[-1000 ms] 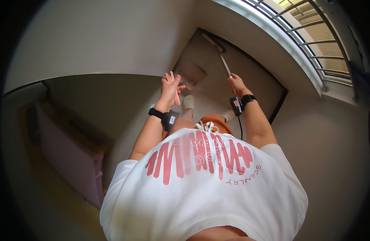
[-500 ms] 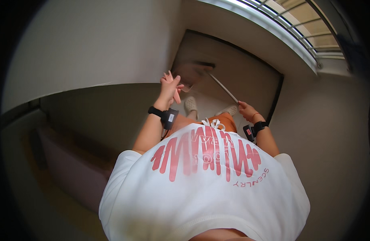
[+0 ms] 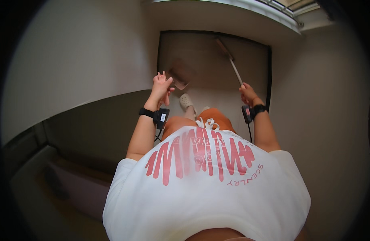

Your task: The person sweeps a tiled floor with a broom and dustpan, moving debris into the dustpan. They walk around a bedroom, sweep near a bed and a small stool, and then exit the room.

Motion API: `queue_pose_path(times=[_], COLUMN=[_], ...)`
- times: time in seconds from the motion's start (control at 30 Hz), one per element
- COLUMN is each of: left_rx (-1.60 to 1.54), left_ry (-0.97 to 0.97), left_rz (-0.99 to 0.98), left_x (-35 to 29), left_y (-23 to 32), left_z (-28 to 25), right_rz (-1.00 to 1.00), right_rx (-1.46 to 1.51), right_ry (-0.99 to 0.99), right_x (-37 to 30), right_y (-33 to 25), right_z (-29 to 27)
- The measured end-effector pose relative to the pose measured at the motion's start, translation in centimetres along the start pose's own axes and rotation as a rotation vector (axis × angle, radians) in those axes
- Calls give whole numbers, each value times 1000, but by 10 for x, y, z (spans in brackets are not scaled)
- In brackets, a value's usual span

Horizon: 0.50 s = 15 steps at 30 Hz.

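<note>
1. Head view: a broom (image 3: 229,60) is held by its pale handle in the right hand (image 3: 248,94), whose fingers are closed around the upper end; the brush head lies at the far edge of the dark-framed floor panel (image 3: 249,44), near the pale wall beyond it.
2. A dustpan (image 3: 181,74) is seen at the near left side of that panel, blurred. The left hand (image 3: 161,85) is raised just beside it with fingers spread; whether it grips the dustpan's handle cannot be told.
3. A foot in a white clog (image 3: 186,101) is planted on the panel's near edge.
4. The step in hand is judged to be sweeping across the panel.
5. The next move is judged to call for the brush being drawn toward the dustpan, low and steady.
</note>
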<state>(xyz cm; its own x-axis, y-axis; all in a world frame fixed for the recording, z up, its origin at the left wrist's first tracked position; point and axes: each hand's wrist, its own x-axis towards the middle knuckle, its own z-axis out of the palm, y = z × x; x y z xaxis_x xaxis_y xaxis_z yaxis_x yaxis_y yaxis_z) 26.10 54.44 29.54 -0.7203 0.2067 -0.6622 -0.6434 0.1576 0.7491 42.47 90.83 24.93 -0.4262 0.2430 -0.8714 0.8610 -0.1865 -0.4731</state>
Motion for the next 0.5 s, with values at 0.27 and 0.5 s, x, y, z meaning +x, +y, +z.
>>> queue_pose_path(times=[0.27, 0.5], left_rx=[-78, -134], left_ry=[-46, -30], left_rz=[-12, 59], left_x=[-17, -5], left_y=[32, 15], left_z=[14, 18], right_rz=[54, 32], right_rx=[-251, -146], right_ry=[-100, -177], right_x=[-84, -141], right_y=[2, 21], right_z=[37, 13])
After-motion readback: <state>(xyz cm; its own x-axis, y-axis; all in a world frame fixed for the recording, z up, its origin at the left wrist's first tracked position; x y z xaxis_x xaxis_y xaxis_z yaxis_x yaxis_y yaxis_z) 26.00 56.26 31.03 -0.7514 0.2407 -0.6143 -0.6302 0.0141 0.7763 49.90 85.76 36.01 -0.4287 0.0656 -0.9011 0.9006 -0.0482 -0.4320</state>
